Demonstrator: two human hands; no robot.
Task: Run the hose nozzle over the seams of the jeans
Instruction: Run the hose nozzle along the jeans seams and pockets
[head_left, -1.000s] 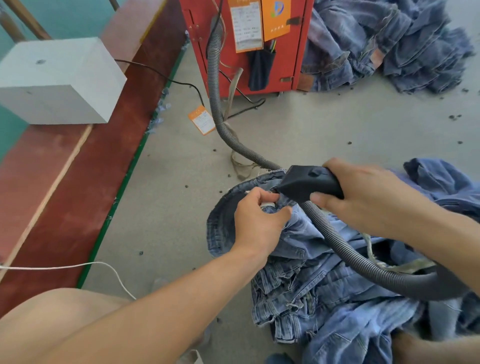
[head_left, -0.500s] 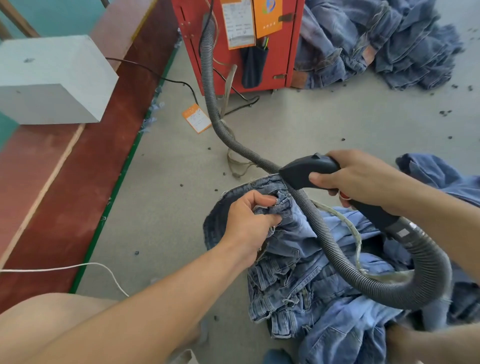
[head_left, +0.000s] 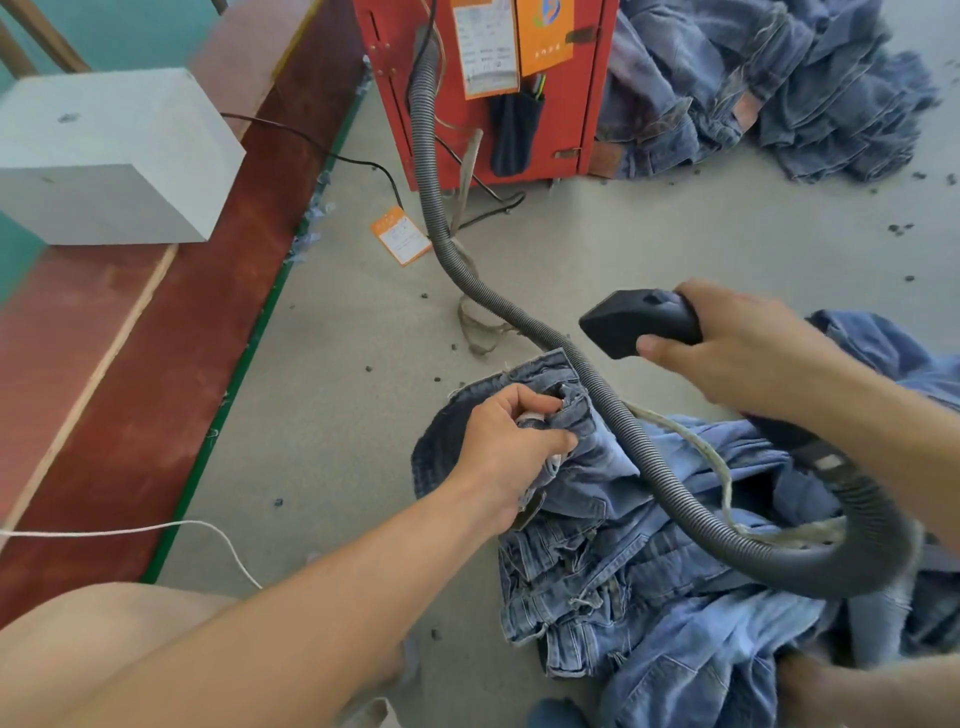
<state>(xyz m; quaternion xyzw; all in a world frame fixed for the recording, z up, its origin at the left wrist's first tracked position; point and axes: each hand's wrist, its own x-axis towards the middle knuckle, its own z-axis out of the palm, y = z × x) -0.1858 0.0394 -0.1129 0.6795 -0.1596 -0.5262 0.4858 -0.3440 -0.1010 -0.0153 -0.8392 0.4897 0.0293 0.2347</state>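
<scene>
Nozzle (head_left: 636, 325) lifted off jeans (head_left: 649, 545) (right hand (head_left: 737, 348) gripping), left hand (head_left: 511, 447) bunching denim

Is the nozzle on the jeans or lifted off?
Lifted off: the right hand holds the nozzle above the floor, apart from the jeans.

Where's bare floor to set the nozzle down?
Grey floor between the red machine, the far denim heap and the right hand is open, bar lint specks. Also left of the left hand, toward the red board. Jeans and hose crowd near right.
</scene>
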